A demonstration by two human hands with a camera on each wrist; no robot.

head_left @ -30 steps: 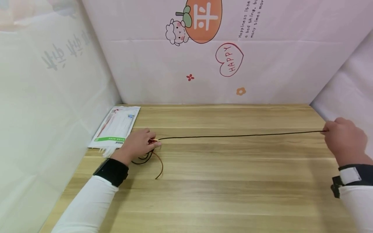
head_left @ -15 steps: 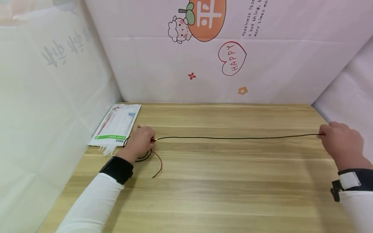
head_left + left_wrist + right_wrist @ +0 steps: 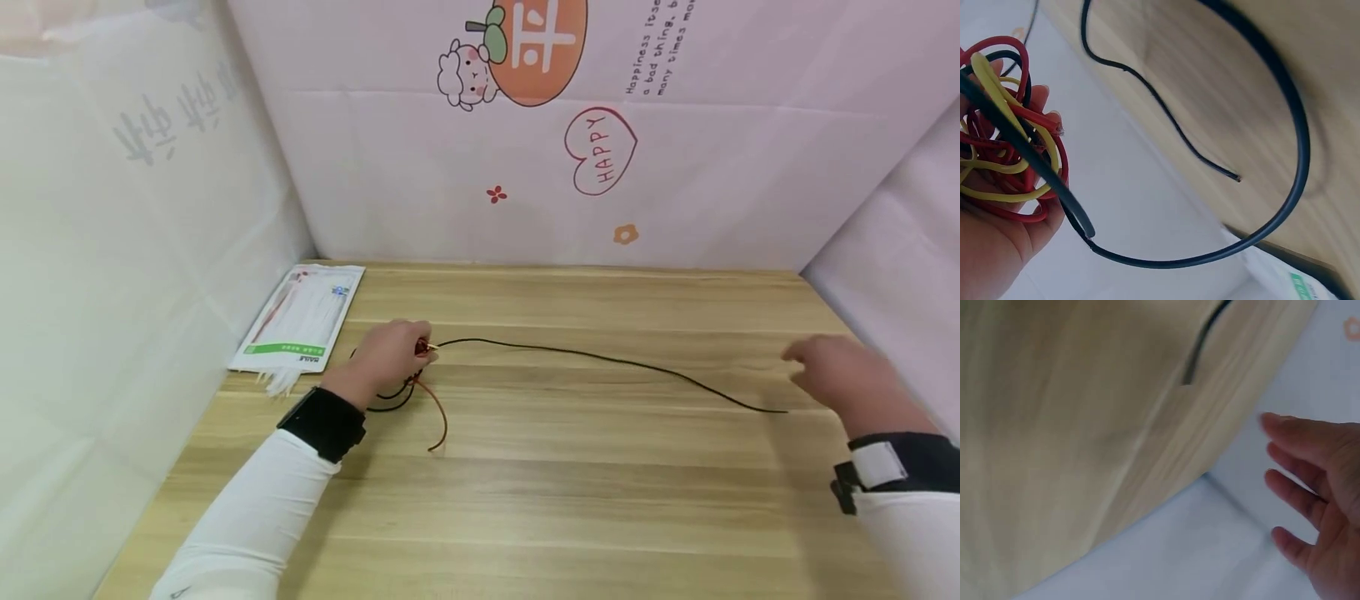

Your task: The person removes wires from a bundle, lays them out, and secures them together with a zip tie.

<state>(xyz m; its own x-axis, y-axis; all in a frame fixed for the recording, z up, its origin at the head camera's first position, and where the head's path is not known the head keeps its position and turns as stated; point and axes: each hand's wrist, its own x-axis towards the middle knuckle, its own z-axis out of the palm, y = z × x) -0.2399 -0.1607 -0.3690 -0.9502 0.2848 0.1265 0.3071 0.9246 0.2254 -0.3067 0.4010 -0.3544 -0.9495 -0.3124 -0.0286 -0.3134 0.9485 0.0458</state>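
Observation:
A tangled bundle of red, yellow and black wires [image 3: 1013, 162] lies in my left hand [image 3: 390, 354], whose fingers curl round it. One long black wire [image 3: 615, 359] runs from the bundle across the table to the right, its free end near my right hand [image 3: 847, 379]. That hand is apart from the wire and holds nothing; in the right wrist view its fingers [image 3: 1297, 494] are spread and loosely bent. Below the left hand, a short orange-brown wire end [image 3: 444, 417] hangs out beside black loops [image 3: 393, 408].
At the back left of the wooden table [image 3: 562, 500] lies a white packet [image 3: 296, 321] with a green band, white strips [image 3: 281, 382] poking from its near end. White printed sheets [image 3: 420, 183] wall the table at the back and both sides.
My right hand has let go of the black wire and moved slightly left. The wire, nearly straight before, now sags in a curve. My left hand has shifted right with the bundle.

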